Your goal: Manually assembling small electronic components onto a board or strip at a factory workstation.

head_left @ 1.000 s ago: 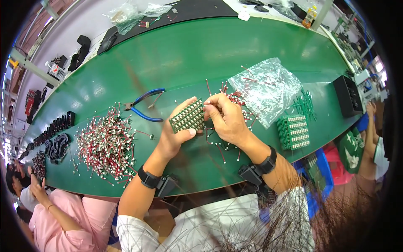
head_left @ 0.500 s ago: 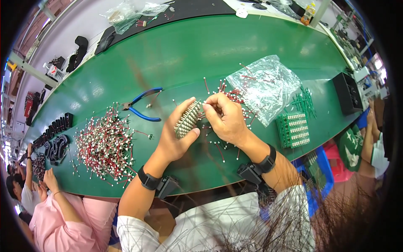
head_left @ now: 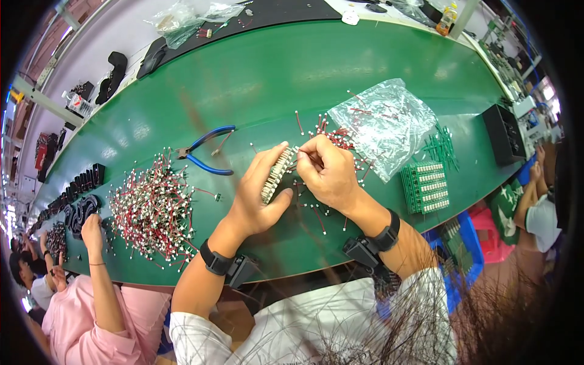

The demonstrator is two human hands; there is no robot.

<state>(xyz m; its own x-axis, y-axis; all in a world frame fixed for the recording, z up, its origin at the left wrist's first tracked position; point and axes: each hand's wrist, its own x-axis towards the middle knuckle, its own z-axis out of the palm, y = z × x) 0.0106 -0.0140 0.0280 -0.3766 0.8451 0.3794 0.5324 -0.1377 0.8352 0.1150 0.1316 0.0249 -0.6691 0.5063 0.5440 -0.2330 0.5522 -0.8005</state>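
Note:
My left hand [head_left: 248, 198] grips a panel of small circuit boards [head_left: 278, 175], tilted on its side, with rows of white connectors along it. The fingers wrap its far side and the thumb lies near its lower end. Close against the panel's upper right edge, my right hand [head_left: 330, 173] is closed in a pinch on a short wire lead with a small white end. The fingers hide most of that lead. Under and beyond my right hand lies a loose pile of red-and-white wire leads [head_left: 340, 139].
Left of my hands are blue-handled cutters [head_left: 210, 146] and a large heap of wired connectors [head_left: 152, 210]. To the right lie a clear plastic bag [head_left: 389, 128], stacked green board panels [head_left: 424, 187], green strips [head_left: 441, 149] and a black bin [head_left: 504, 135]. A co-worker's hand [head_left: 92, 234] is beside the heap.
The panel has turned in my left hand, so its face shows more edge-on. My right hand stays pinched at its edge. The co-worker's hand at the left has risen.

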